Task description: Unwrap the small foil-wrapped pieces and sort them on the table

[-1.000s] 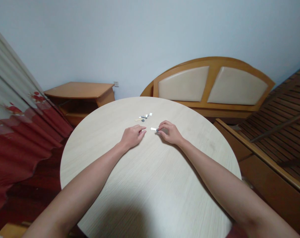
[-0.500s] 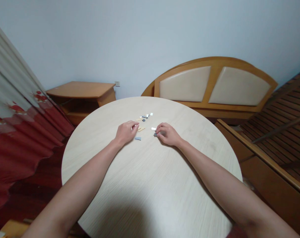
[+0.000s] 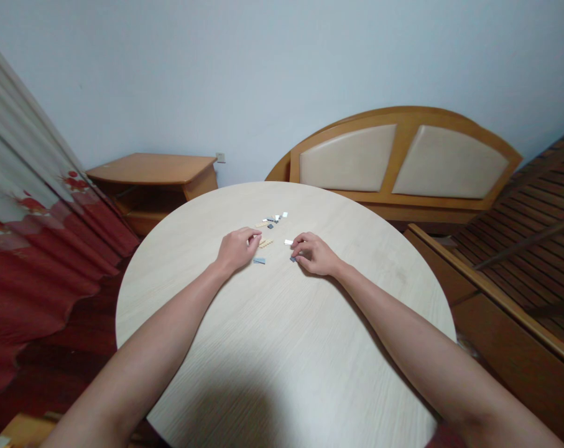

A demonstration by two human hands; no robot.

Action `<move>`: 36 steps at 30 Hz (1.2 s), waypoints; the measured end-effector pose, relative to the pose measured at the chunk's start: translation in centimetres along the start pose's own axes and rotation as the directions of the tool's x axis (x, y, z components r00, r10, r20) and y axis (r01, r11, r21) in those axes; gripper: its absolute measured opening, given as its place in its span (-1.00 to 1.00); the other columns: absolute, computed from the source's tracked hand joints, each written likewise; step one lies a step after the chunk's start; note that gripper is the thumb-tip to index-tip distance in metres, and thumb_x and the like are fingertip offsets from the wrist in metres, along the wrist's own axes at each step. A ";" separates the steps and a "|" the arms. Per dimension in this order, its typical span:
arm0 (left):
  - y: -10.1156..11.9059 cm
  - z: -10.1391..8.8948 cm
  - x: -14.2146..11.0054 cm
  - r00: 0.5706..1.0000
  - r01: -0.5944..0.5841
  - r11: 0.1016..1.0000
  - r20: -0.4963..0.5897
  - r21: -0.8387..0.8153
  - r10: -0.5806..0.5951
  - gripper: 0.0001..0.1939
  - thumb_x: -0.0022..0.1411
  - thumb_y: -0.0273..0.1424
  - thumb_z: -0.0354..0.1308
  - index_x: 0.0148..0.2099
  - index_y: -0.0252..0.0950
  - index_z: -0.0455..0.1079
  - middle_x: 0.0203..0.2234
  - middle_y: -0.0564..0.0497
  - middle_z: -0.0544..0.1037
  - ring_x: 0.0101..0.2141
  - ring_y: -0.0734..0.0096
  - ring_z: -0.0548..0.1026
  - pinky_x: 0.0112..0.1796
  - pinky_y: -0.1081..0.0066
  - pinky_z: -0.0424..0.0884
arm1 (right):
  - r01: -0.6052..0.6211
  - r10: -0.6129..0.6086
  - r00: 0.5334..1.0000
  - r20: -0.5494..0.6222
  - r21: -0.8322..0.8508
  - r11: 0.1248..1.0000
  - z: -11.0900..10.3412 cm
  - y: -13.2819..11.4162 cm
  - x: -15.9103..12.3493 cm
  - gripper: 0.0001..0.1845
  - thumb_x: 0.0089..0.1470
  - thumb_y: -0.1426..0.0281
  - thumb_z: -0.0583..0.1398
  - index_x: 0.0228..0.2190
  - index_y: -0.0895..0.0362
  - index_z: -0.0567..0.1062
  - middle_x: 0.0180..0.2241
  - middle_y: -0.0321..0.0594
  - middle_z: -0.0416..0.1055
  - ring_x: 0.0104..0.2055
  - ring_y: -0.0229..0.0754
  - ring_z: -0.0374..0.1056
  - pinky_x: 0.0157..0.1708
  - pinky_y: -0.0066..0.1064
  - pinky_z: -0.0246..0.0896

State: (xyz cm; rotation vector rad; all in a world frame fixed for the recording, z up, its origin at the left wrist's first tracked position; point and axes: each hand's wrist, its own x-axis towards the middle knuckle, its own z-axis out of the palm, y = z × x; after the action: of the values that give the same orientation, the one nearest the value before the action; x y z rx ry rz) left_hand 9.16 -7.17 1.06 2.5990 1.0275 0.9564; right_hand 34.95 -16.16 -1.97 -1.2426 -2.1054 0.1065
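My right hand (image 3: pixel 313 254) pinches a small dark grey building-block piece (image 3: pixel 293 259) low over the table, thumb against fingertips. Just beyond its fingers lies a white flat piece (image 3: pixel 288 242). My left hand (image 3: pixel 238 249) rests on its side with curled fingers, thumb and forefinger close together; whether anything is between them cannot be made out. Tan bumpy pieces (image 3: pixel 266 243) lie beside its fingertips, and a blue-grey flat piece (image 3: pixel 259 261) is nearer to me. Farther back is a loose group of small pieces: a dark one (image 3: pixel 270 226), a white one (image 3: pixel 285 214) and several others.
Everything lies on a round pale wooden table (image 3: pixel 272 323). Behind it stand a wooden cabinet (image 3: pixel 155 168) at left and a headboard (image 3: pixel 388 199) at right. A red and white curtain (image 3: pixel 71 249) hangs on the left; slatted wood (image 3: pixel 519 230) and a board are on the right.
The dark grey piece in my right fingers has shifted slightly towards me and turned, and those fingers have changed position a little. My left hand has stayed put.
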 end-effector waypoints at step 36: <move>-1.2 1.4 0.3 0.964 0.182 0.974 0.173 0.133 -0.204 -0.58 0.26 -0.09 0.21 0.04 -0.24 0.54 -0.07 -0.06 0.62 -0.09 0.18 0.57 -0.16 0.34 0.43 | -0.113 0.113 0.994 -0.010 0.002 0.994 1.0 1.7 0.0 -0.61 0.34 0.23 0.04 -0.09 0.08 0.63 0.05 -0.07 0.53 0.08 -0.01 0.42 0.15 -0.05 0.22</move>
State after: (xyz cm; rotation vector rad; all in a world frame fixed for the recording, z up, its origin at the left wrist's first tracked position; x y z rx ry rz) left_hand 9.59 -5.98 -0.36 2.5581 1.2905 0.6132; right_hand 35.62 -15.03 -3.38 -1.3588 -2.0257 0.1515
